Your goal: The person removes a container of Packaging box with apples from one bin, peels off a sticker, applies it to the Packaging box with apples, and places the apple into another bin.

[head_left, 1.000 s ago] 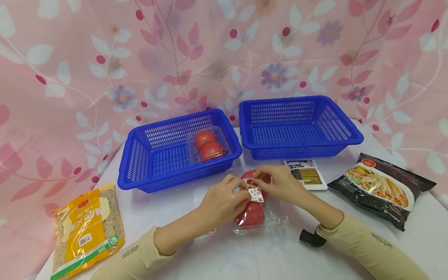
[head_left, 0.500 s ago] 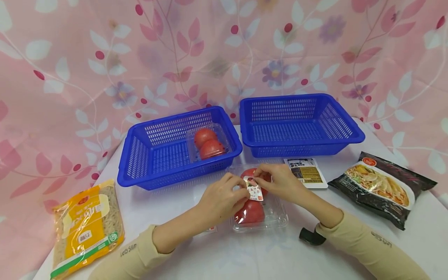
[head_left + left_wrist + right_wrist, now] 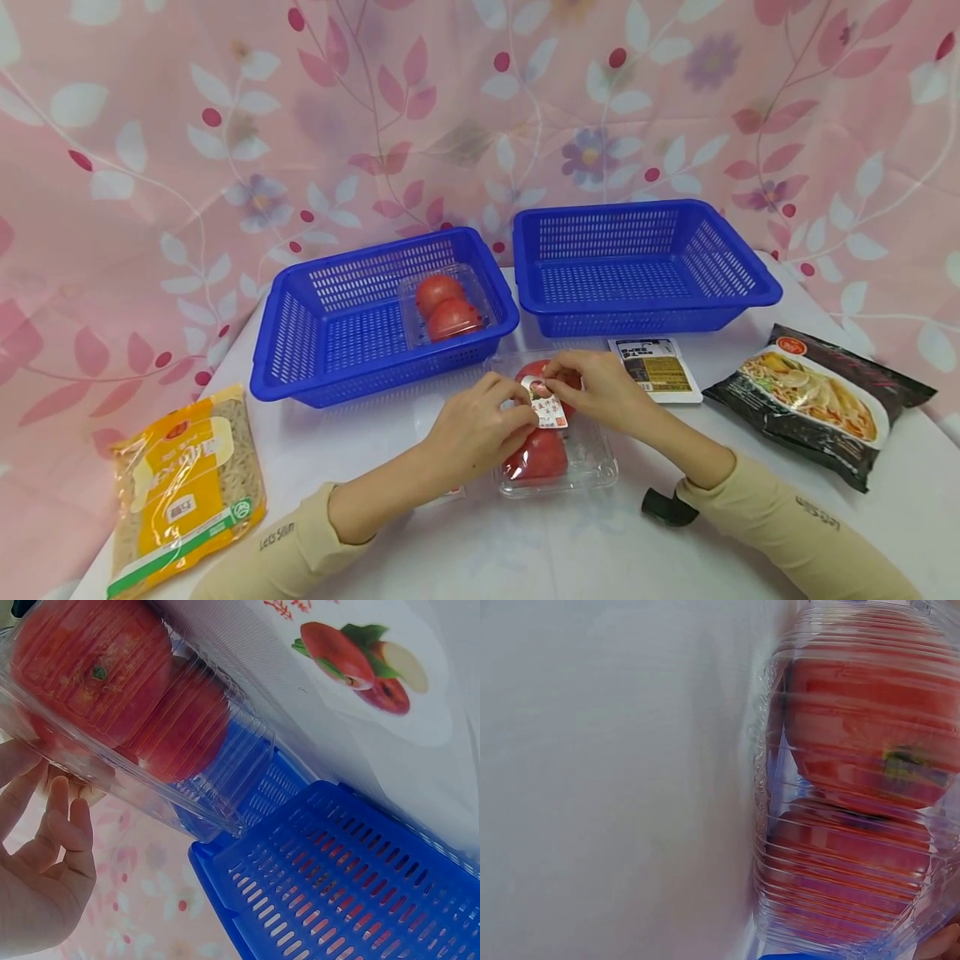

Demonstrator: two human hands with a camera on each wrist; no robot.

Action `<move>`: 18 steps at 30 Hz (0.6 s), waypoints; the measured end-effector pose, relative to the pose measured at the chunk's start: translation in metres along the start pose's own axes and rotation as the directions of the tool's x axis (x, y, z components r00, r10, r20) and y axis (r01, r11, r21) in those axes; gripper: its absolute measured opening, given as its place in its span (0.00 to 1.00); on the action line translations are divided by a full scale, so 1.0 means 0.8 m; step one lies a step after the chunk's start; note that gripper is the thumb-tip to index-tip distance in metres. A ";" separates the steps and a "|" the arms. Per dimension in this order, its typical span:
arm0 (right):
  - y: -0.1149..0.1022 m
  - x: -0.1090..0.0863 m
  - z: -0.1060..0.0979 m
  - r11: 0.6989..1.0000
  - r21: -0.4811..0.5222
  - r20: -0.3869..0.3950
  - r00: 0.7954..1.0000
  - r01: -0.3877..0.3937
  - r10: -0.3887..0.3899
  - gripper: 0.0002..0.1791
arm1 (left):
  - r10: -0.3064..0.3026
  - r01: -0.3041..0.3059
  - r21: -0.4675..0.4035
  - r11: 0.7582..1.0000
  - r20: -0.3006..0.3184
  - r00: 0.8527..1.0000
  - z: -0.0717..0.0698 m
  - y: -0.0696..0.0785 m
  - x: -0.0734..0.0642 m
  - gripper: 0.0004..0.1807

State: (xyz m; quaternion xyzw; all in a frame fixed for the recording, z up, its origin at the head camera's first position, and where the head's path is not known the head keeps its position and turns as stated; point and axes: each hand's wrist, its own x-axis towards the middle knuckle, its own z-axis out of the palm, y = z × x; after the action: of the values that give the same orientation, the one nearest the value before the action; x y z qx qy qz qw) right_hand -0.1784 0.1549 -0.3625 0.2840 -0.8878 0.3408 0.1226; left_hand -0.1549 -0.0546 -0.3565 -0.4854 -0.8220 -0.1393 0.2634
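A clear plastic clamshell (image 3: 592, 462) with two red tomatoes (image 3: 536, 456) lies in front of me on the white table. Over its lid is a small white label (image 3: 549, 410) printed with red characters and a fruit picture. My left hand (image 3: 472, 429) pinches the label's left edge, while my right hand (image 3: 600, 390) pinches its upper right edge. The left wrist view shows the curled fingers (image 3: 64, 832) of my left hand beside the clamshell wall. Seen from the right wrist, the tomatoes (image 3: 870, 720) show through the ribbed plastic; only a sliver of hand appears there.
Behind the hands stand a left blue basket (image 3: 345, 387) holding another pack of tomatoes (image 3: 453, 321) and a right blue basket (image 3: 645, 321). A yellow bag (image 3: 187, 492) lies left. To the right are a flat packet (image 3: 660, 371), a black noodle bag (image 3: 817, 404) and a dark object (image 3: 667, 508).
The label now lies a little flatter and straighter over the lid. Both hands keep hold of it with barely any movement.
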 end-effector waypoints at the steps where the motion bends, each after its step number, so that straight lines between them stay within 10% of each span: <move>1: 0.001 0.000 0.001 1.000 -0.002 0.000 1.000 -0.001 0.001 0.05 | 0.000 0.000 0.002 1.000 0.001 1.000 0.000 0.000 0.000 0.02; 18: 0.000 0.000 -0.001 0.996 -0.081 0.000 0.999 0.043 -0.044 0.10 | -0.015 0.018 -0.045 0.999 0.065 0.998 -0.002 0.004 -0.010 0.04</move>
State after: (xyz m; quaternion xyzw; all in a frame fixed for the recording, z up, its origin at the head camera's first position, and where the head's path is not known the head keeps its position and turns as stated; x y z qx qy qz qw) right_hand -0.1785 0.1555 -0.3623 0.2978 -0.8944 0.3021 0.1419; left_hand -0.1489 -0.0593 -0.3599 -0.4885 -0.8307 -0.1445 0.2246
